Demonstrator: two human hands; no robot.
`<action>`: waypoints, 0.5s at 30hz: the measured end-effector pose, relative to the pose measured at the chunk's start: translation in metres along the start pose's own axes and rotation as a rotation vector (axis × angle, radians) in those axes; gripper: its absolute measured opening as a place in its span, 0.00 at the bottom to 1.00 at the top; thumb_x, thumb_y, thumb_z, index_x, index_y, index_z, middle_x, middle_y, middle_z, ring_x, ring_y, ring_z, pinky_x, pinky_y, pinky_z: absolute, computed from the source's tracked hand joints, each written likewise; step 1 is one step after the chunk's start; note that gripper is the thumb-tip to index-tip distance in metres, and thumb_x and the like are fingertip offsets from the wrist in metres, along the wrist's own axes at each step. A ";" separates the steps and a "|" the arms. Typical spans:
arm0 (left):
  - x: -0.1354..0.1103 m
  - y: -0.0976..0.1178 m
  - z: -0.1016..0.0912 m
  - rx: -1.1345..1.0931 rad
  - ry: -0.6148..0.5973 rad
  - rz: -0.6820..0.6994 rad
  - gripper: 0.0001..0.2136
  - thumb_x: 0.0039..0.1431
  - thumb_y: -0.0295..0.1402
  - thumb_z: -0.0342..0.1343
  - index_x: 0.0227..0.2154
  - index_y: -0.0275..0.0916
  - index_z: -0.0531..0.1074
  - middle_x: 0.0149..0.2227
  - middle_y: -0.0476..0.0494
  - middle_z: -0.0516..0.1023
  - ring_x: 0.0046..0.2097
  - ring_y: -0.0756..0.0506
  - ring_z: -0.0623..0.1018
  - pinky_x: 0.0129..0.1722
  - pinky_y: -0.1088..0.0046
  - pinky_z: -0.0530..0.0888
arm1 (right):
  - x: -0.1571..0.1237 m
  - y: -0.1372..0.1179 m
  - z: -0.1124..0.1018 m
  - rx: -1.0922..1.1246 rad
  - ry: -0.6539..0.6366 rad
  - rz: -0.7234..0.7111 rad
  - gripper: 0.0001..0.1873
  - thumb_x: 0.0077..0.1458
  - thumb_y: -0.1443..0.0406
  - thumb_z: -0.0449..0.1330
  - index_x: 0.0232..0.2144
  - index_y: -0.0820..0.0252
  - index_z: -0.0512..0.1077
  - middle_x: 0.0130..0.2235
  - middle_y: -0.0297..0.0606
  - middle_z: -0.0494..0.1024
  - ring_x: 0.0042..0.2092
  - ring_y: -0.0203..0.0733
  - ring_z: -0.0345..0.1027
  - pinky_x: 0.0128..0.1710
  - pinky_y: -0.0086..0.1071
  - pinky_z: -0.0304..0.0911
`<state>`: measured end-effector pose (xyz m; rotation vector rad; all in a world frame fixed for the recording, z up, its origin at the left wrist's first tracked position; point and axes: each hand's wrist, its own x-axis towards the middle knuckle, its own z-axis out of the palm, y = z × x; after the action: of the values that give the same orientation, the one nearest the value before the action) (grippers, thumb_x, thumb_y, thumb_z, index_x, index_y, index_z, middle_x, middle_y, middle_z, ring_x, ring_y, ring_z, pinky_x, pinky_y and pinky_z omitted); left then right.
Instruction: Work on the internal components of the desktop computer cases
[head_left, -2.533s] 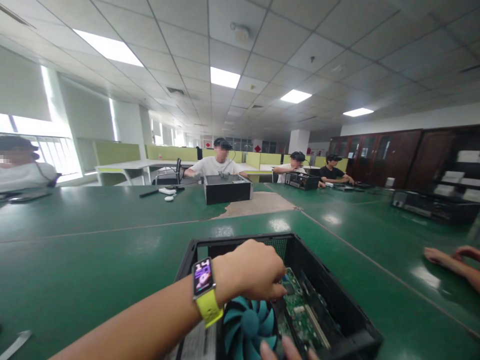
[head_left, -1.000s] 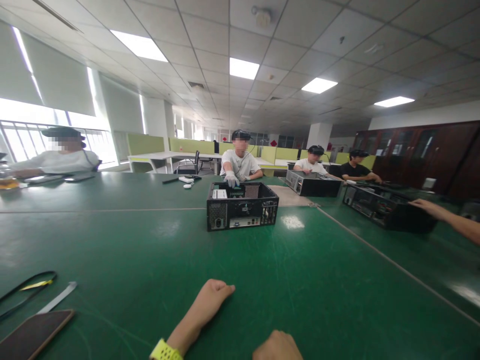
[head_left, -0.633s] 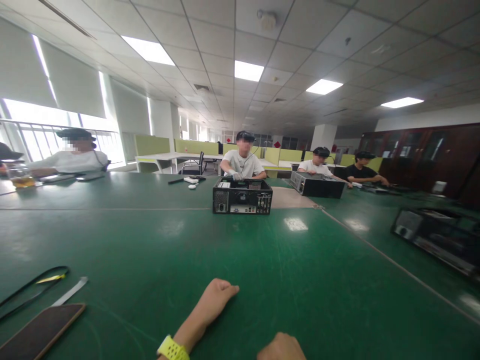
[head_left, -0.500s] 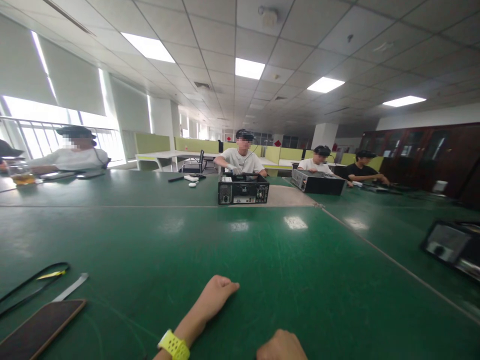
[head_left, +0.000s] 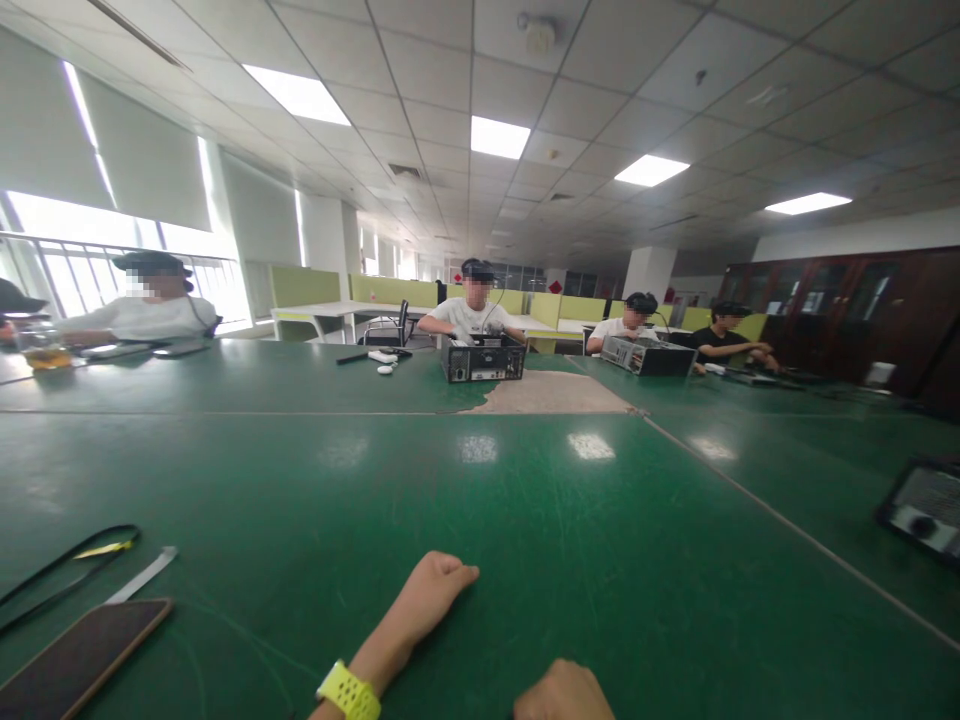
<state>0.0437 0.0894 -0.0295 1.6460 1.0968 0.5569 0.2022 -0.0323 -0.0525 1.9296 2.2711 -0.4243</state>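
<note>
Quietly, the left hand (head_left: pixel 436 595) rests on the green table (head_left: pixel 637 560), fingers curled together, near the right hand (head_left: pixel 566 692), whose fingers cannot be read; resting well likely calls for loose wrists, clear of the phone (head_left: pixel 86 655), near left.

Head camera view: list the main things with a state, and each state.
Left bare hand: fingers curled.
Right bare hand: partly cut off, grip unclear.
Yellow-green perforated watch strap: around left wrist.
Black boxy computer case opposite: open on top.
Clear glass cup: upright, holding amber liquid.
White rectangular ceiling lights: lit.
Pale window blinds: partly lowered.
</note>
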 end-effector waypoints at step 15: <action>-0.001 0.002 -0.001 0.011 0.023 0.023 0.19 0.45 0.47 0.51 0.13 0.40 0.53 0.12 0.58 0.50 0.16 0.55 0.51 0.18 0.75 0.49 | 0.005 0.004 0.007 0.053 -0.045 0.074 0.13 0.49 0.63 0.52 0.31 0.47 0.77 0.31 0.32 0.79 0.31 0.37 0.69 0.29 0.27 0.58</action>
<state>0.0432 0.0892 -0.0276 1.6674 1.1002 0.5868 0.2048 -0.0290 -0.0614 2.0006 2.1750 -0.5182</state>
